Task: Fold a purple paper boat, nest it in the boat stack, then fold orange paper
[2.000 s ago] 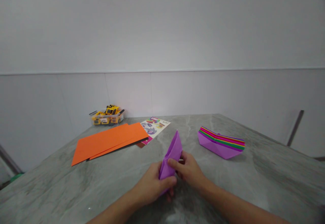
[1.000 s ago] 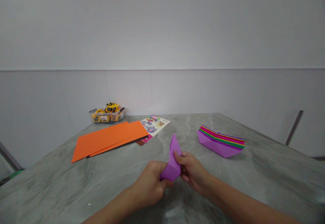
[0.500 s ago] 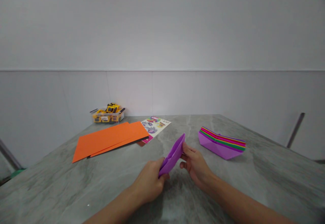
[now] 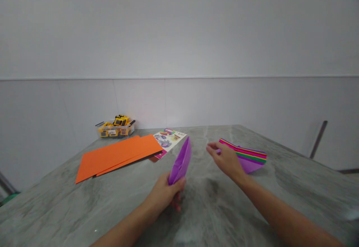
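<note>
The person's left hand (image 4: 165, 194) is pinching the near, lower end of a folded purple paper boat (image 4: 180, 161), with the thumb lying on one side of the paper and the fingers curled beneath it. The boat is tilting up and away from that hand, its pointed far end standing above the grey marble table (image 4: 84, 209) and aiming toward the wall. Only this one hand is touching it.

The right hand (image 4: 226, 158) is hanging above the table to the right of the purple paper boat, clear of it, with a stretch of bare tabletop showing between the two. Its fingers are loosely spread and slightly curved, gripping nothing. The fingertips are lying at the near left end of a stack of nested paper boats (image 4: 248, 158), whose layered rims are showing purple, green, yellow, red and pink; whether the fingers are actually touching that stack cannot be told.

Measured from the purple paper boat, the stack is sitting to its right and a little farther back on the table. To the boat's left, sheets of orange paper (image 4: 117, 155) are lying flat, with a dark sheet peeking out under their near edge. Just behind the boat and slightly left, a printed instruction sheet (image 4: 168, 138) is lying beside the orange paper. Farther back and left, near the wall, a clear plastic tub of yellow toy vehicles (image 4: 115, 127) is standing.
</note>
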`<state>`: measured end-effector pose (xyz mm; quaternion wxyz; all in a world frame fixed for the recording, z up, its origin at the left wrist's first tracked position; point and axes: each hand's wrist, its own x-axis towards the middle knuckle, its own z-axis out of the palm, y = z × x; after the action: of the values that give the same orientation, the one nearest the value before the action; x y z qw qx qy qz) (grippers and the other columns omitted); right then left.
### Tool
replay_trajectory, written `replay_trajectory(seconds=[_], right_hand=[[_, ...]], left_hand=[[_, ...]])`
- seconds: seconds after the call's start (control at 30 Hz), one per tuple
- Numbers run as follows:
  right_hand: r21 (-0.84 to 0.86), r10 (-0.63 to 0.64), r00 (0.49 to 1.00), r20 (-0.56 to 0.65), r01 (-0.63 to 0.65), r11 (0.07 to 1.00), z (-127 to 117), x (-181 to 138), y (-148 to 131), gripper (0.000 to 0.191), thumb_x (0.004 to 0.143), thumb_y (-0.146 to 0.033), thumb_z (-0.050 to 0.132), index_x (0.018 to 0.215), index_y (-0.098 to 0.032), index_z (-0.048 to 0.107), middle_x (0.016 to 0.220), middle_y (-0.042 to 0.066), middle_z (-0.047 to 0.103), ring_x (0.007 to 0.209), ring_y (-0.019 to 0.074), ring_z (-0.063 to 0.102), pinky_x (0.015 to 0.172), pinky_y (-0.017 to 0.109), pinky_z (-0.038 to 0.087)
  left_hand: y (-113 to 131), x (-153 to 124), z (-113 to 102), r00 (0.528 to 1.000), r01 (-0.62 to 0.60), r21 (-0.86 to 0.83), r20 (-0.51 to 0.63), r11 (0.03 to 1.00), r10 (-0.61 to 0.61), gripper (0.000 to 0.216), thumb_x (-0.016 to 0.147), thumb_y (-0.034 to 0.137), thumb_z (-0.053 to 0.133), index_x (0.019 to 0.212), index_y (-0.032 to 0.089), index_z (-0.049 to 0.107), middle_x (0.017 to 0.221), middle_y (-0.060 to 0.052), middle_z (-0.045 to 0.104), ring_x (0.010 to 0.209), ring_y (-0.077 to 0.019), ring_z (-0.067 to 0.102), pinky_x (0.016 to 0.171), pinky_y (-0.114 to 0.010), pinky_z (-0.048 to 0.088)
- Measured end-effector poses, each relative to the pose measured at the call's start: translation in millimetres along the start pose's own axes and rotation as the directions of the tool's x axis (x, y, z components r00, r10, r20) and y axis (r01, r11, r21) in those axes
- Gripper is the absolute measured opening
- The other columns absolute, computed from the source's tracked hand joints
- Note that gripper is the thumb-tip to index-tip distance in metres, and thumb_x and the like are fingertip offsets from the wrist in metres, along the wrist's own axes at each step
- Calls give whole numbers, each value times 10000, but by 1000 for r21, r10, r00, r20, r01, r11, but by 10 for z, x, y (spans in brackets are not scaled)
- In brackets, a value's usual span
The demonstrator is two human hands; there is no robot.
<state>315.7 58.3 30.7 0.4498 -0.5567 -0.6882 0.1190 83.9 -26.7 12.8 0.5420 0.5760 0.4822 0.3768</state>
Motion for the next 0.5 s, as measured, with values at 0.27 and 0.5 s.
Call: replay_trajectory(seconds=[0.27, 0.5], right_hand=[[-767, 241, 970, 32, -130, 629, -474, 259, 535, 392, 806, -372, 582, 1064, -80, 622, 972, 212, 674, 938, 366, 631, 765, 429, 430], [-696, 156, 966, 206, 33, 717, -326, 132, 257, 445, 696, -510, 652, 923, -130, 619, 854, 162, 690, 815, 306, 651, 618, 322, 386]], left_hand=[[40, 33, -55, 983, 61, -347, -143, 936, -118, 523, 772, 677, 508, 920, 176, 536, 623, 28, 476, 477, -111, 470, 361, -219, 445], [-33, 119, -51, 943, 119, -307, -263, 944, -204, 238, 828, 372, 583, 907, 169, 488, 553, 36, 534, 451, -137, 559, 369, -226, 476]])
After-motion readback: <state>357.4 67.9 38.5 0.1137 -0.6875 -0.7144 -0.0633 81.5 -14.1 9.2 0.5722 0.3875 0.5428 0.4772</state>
